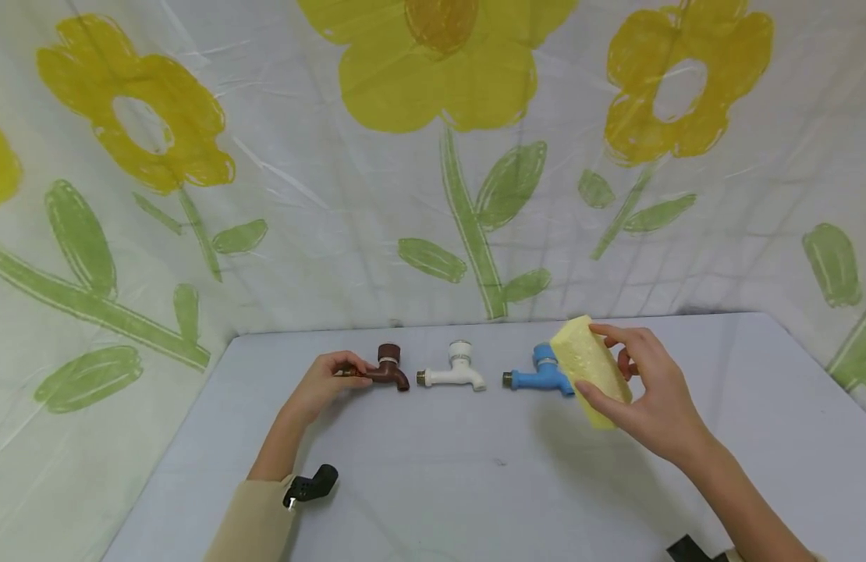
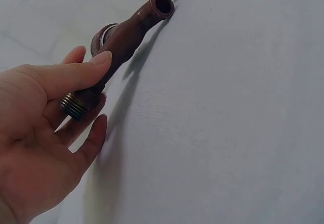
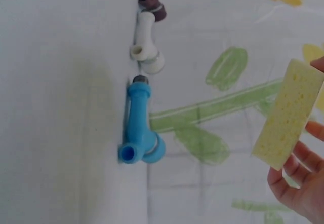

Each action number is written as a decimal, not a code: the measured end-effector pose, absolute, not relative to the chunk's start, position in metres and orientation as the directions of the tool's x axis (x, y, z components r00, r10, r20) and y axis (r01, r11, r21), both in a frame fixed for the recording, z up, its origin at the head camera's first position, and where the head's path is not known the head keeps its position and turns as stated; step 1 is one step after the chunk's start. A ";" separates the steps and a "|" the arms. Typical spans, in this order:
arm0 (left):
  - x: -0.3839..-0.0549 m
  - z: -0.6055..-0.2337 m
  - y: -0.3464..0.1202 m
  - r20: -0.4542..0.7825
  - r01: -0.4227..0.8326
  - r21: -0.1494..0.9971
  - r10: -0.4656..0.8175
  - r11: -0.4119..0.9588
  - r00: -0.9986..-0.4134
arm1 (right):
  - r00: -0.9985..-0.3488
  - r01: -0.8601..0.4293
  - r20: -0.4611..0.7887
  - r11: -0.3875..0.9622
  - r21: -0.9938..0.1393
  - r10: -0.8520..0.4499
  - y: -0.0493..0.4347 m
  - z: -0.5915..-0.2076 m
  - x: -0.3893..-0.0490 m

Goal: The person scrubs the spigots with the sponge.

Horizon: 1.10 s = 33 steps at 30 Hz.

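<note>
My left hand [image 1: 329, 382] pinches a brown tap [image 1: 388, 373] near its threaded brass end, thumb on one side and fingers on the other in the left wrist view. Its spout [image 2: 162, 6] points away from the palm there. In my right hand [image 1: 651, 390] is a yellow sponge [image 1: 590, 371], gripped between thumb and fingers and raised above the table. The sponge overlaps the spout end of a blue tap [image 1: 538, 378] in the head view; the right wrist view shows that tap whole. Between the brown and blue taps lies a white tap [image 1: 456, 373].
All three taps line up along the back of the white-covered table [image 1: 433, 484]. Behind it hangs a pale sheet [image 1: 321, 257] painted with yellow flowers and green leaves. A black device [image 1: 310, 485] is strapped at the left sleeve.
</note>
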<state>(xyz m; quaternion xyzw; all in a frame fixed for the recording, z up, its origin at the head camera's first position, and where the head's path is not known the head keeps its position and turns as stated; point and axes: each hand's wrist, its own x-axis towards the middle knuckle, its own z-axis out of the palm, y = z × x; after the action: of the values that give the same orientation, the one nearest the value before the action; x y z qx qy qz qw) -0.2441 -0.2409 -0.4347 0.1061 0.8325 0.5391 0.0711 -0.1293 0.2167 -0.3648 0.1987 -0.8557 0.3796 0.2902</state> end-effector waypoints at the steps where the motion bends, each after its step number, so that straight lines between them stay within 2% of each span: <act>1: -0.245 -0.435 -0.241 -0.002 0.107 0.908 0.259 0.404 -0.966 | -0.754 -0.558 0.646 0.635 -0.534 -0.119 0.217 -0.365 -0.129; 16: -0.248 -0.438 -0.235 0.013 0.144 0.821 0.234 0.553 -0.972 | -0.743 -0.556 0.663 0.642 -0.528 -0.097 0.228 -0.369 -0.126; 25: -0.247 -0.437 -0.237 0.016 0.144 0.811 0.225 0.567 -0.974 | -0.752 -0.528 0.654 0.670 -0.521 -0.084 0.238 -0.375 -0.126; 33: -0.238 -0.432 -0.241 -0.009 0.071 0.837 0.144 0.542 -0.990 | -0.775 -0.487 0.626 0.713 -0.505 -0.086 0.257 -0.384 -0.135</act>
<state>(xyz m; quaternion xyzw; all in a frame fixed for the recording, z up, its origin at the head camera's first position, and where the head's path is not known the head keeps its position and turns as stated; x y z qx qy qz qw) -0.2383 -0.2409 -0.4325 0.0612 0.8772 0.4747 0.0381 -0.1353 0.2566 -0.3837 0.1630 -0.8779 0.3421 0.2929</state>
